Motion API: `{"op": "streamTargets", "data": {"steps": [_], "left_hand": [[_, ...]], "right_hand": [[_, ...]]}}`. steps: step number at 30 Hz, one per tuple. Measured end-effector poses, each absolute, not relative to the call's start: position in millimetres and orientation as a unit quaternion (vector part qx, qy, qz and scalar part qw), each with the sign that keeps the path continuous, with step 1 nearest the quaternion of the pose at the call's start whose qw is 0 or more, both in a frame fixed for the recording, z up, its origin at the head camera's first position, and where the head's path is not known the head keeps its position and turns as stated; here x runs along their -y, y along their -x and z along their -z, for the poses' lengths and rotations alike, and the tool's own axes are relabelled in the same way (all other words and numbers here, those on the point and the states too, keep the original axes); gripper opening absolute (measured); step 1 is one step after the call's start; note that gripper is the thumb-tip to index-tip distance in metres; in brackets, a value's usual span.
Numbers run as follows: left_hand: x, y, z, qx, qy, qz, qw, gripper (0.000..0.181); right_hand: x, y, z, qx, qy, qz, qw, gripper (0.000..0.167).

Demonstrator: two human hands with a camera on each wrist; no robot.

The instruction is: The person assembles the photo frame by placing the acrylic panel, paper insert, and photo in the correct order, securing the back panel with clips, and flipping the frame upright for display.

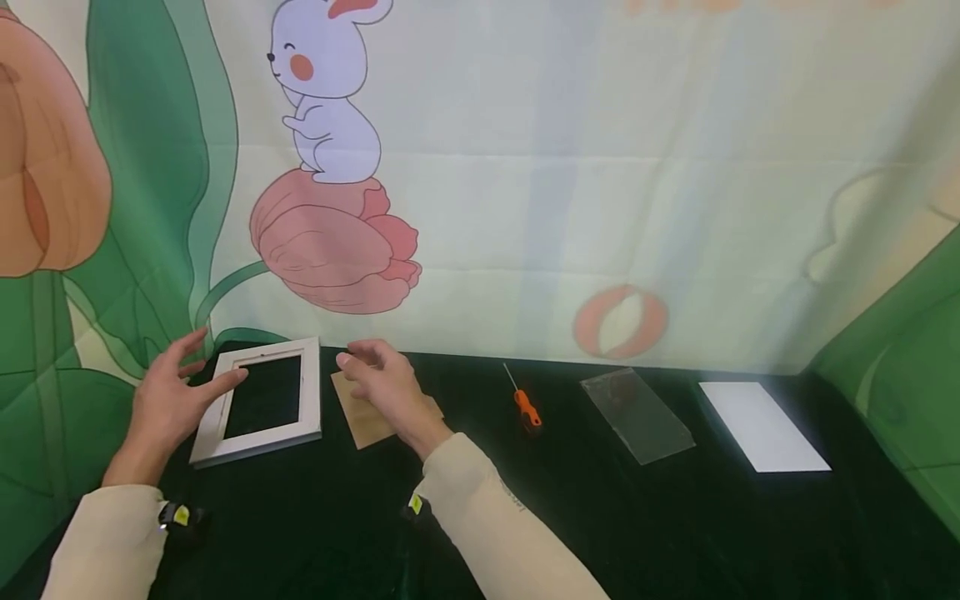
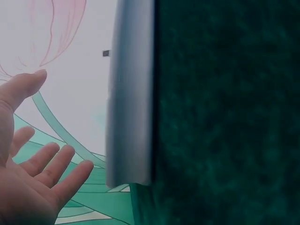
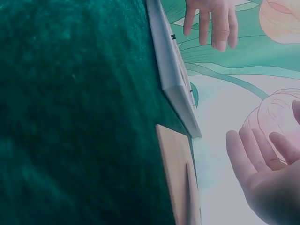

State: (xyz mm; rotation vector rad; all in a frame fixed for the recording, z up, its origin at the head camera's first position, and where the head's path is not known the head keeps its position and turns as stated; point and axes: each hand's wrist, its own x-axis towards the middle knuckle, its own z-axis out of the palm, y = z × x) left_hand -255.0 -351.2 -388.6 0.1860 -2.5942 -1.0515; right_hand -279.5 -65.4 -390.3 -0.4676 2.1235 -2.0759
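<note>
White up first: picture frame (image 1: 310,396) at the tabletop's (image 1: 637,533) far left corner, flat on dark green cloth, with the cloth on show through its opening. And right at its left side, left hand (image 1: 168,400), fingers well apart, thumb over the opening in the head view, yet clear of the frame in both wrist views. Now across to the brown board (image 1: 367,427), just right of the frame, near the far edge, with a narrow strut (image 3: 188,192) along its upper face. Directly above it, right hand (image 1: 386,387), fingers loosely bent and apart, clear of the board in the right wrist view. Further along the far edge, orange-handled screwdriver (image 1: 527,408), tip towards the backdrop (image 1: 480,167). Then clear sheet (image 1: 639,417), aslant, and finally, out by the far right corner, bright white sheet (image 1: 763,427).
</note>
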Motion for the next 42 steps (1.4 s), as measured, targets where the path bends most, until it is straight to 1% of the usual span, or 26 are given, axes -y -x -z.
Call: {"op": "streamTargets", "data": {"steps": [7, 14, 19, 26, 30, 33, 37, 42], "left_hand": [[349, 256, 402, 0.907, -0.09, 0.386, 0.143, 0.093], [344, 262, 407, 0.899, -0.099, 0.407, 0.127, 0.091], [344, 264, 410, 0.893, -0.107, 0.423, 0.109, 0.091], [344, 266, 414, 0.889, -0.123, 0.433, 0.089, 0.093], [351, 264, 417, 0.894, -0.133, 0.422, 0.071, 0.092], [359, 260, 418, 0.895, -0.143, 0.417, 0.059, 0.088], [367, 256, 417, 0.895, -0.149, 0.417, 0.049, 0.079], [373, 253, 415, 0.896, -0.151, 0.413, 0.053, 0.066]], "right_hand": [[76, 279, 401, -0.709, 0.121, 0.692, 0.055, 0.042], [77, 282, 405, -0.694, 0.11, 0.711, 0.034, 0.041], [78, 280, 413, -0.706, 0.112, 0.698, 0.044, 0.037], [82, 283, 421, -0.737, 0.121, 0.661, 0.063, 0.041], [86, 282, 425, -0.768, 0.129, 0.622, 0.083, 0.043], [89, 281, 426, -0.779, 0.147, 0.602, 0.098, 0.046], [92, 280, 428, -0.782, 0.16, 0.592, 0.11, 0.051], [95, 279, 429, -0.793, 0.176, 0.571, 0.116, 0.049]]}}
